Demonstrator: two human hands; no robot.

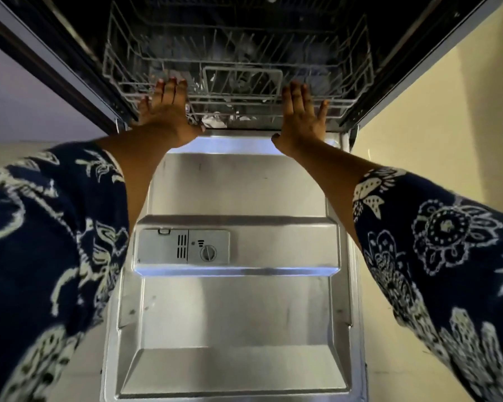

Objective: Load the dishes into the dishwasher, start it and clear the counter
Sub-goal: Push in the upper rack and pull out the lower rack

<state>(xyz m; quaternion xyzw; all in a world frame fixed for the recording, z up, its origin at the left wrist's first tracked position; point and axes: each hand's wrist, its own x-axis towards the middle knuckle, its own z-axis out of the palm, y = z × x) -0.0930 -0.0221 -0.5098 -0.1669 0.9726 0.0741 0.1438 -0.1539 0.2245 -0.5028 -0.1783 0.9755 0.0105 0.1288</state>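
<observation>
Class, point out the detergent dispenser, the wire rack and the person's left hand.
detergent dispenser (183, 246): head view, on its grey lid.
wire rack (244, 97): head view, on its front rail.
left hand (166, 117): head view, on its back.

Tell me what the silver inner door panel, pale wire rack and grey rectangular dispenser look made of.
Silver inner door panel: probably stainless steel, satin finish; it shows soft glare bands and pressed ridges. Pale wire rack: thin metal wire, seemingly with a light grey coating. Grey rectangular dispenser: likely matte moulded plastic, with vent slots and a round cap.
</observation>
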